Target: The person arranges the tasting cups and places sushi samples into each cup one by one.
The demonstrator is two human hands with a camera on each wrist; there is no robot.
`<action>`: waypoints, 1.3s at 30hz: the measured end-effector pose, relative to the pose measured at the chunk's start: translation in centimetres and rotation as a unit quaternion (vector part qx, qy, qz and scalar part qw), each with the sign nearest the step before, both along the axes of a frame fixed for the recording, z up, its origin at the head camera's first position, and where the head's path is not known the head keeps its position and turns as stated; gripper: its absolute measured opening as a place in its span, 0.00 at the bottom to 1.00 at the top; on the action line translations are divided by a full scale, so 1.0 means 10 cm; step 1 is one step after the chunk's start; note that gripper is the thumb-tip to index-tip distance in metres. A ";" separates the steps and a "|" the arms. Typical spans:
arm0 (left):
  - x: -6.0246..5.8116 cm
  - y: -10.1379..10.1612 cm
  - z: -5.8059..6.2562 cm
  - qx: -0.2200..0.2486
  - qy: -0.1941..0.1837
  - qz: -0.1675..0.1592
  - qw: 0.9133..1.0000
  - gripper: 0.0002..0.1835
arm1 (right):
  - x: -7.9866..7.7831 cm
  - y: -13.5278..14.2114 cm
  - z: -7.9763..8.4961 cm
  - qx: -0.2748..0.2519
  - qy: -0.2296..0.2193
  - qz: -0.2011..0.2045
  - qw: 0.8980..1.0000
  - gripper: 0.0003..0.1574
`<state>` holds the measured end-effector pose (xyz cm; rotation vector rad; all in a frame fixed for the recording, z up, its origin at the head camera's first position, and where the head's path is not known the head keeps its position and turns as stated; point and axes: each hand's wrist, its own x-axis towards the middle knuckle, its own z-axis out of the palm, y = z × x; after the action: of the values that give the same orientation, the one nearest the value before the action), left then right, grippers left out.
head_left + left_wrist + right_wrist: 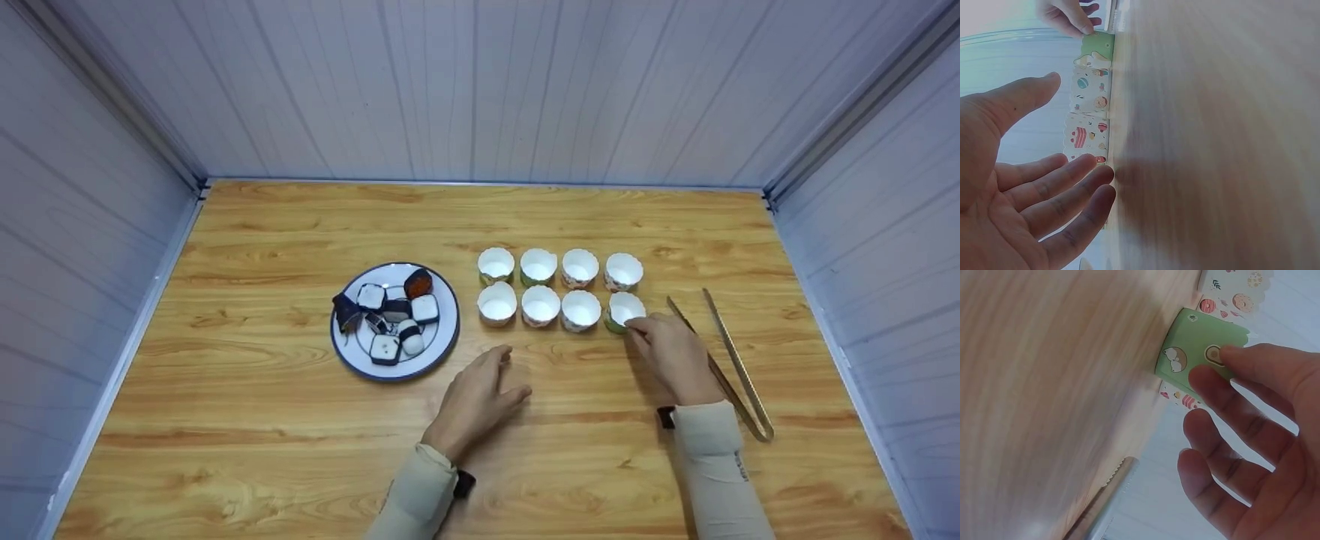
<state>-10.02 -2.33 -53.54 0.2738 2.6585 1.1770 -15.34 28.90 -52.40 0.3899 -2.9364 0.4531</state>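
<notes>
Several paper baking cups with white insides and scalloped rims stand in two rows. The right hand pinches the green baking cup at the right end of the near row with thumb and index finger; its other fingers are loosely bent. That cup stands on the table, with animal and avocado prints on its side. The left hand hovers palm inward, holding nothing, thumb spread from relaxed fingers. It is in front of the near row, between the plate and the right hand. Nearest it are a white printed cup and the left-end cup.
A blue-rimmed white plate on the left holds several black-and-white sushi-like pieces and one with an orange top. Metal tongs lie right of the right hand, tips pointing away. Pale panels wall in the wooden table.
</notes>
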 end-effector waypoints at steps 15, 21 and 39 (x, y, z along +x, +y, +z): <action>0.06 -0.01 0.05 -0.016 0.019 -0.008 1.000 0.35 | 0.29 -0.15 0.18 -0.035 0.123 0.024 0.992 0.11; 0.14 -0.03 0.10 -0.014 0.014 -0.011 1.000 0.34 | 0.47 -0.26 0.22 -0.056 0.184 0.050 0.980 0.15; 0.44 -0.12 0.35 -0.017 0.098 -0.020 0.995 0.33 | 0.78 -0.43 0.29 -0.069 0.191 0.072 0.976 0.17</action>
<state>-5.65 -3.49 -50.07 0.4575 2.8223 1.1454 -7.57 24.64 -49.53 0.5998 -2.4992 0.5294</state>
